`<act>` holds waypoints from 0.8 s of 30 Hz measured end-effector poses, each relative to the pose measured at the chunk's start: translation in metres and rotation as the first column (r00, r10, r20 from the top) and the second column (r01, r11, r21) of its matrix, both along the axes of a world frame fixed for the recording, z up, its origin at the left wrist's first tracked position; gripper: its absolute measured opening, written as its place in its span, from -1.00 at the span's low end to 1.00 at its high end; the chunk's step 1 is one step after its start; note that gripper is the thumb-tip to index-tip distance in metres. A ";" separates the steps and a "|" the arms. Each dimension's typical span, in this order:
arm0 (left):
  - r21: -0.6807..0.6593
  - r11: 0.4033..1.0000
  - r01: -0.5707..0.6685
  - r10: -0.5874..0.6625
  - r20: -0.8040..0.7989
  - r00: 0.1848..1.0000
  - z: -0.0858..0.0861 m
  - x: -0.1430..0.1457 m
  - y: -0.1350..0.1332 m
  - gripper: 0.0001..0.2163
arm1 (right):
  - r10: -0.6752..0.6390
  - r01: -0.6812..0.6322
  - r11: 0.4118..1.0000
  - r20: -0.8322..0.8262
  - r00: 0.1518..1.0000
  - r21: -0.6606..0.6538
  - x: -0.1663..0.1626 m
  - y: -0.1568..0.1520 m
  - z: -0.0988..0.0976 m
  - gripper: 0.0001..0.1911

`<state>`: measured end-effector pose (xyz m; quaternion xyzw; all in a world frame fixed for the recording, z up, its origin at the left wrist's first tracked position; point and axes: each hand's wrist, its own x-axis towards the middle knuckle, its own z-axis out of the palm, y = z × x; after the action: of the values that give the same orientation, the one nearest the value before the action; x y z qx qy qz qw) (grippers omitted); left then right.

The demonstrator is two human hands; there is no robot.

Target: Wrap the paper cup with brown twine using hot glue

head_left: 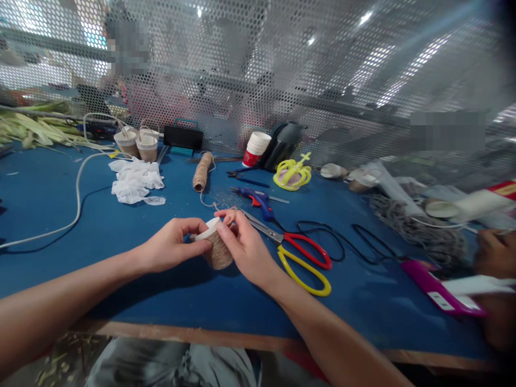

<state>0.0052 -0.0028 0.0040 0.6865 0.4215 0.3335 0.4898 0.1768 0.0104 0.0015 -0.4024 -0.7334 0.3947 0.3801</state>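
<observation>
Between both hands is a paper cup [220,255], tilted, its side wrapped in brown twine and its white rim bare. My left hand [177,242] grips the rim from the left with thumb and fingers. On the right side, my right hand [244,242] holds the cup and pinches a bit of twine near the rim. A loose strand runs from there to the twine roll [202,172] lying behind. Large scissors [288,238] with one red and one yellow handle lie beside my right hand, blades partly behind it. A blue glue gun [258,201] rests just beyond.
White gloves [137,180] and two twine-wrapped cups [147,146] are at back left. Stacked paper cups [257,148], pliers [245,177] and a yellow crown [293,173] stand behind. Rightward lie grey cord [419,226] and a purple power strip [441,290]. Another person's hand [495,252] shows at far right.
</observation>
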 end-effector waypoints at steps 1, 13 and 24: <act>-0.006 1.000 -0.002 0.002 -0.009 1.000 0.001 0.000 0.000 -0.84 | -0.005 0.004 1.000 0.015 1.000 0.011 0.000 0.000 0.000 -0.89; -0.056 0.998 -0.001 0.001 -0.005 1.000 0.003 0.000 0.002 -0.81 | -0.018 -0.030 0.949 0.148 0.989 0.314 -0.001 0.001 -0.007 -0.94; 0.045 0.993 0.112 -0.110 -0.042 0.993 0.002 -0.004 0.000 -0.85 | 0.072 -0.072 0.997 -0.021 0.997 -0.003 0.005 0.009 0.013 -0.91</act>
<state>0.0007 -0.0027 0.0064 0.7267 0.3844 0.3019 0.4827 0.1815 0.0190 0.0147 -0.3721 -0.7427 0.4136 0.3727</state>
